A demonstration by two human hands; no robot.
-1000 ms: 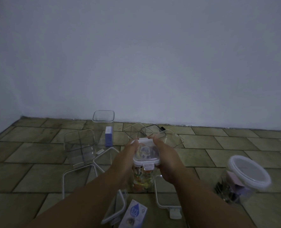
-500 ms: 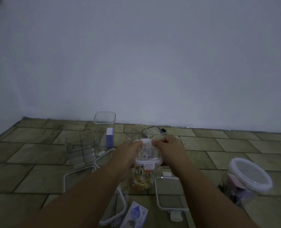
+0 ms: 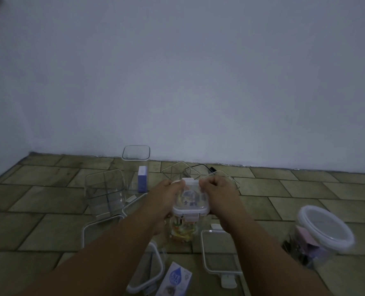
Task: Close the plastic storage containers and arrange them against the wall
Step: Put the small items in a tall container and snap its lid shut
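Your left hand and right hand both grip the lid of the small container, fingers curled over its far corners beside the raised far latch. It stands mid-floor, apart from the wall. You seem early in the job. The round container towards the floor's right edge looks capped, but the tall container near the wall and the square container gape open, with a loose lid lying near you. No closed container stands at the wall.

White lid; olive floor tiles
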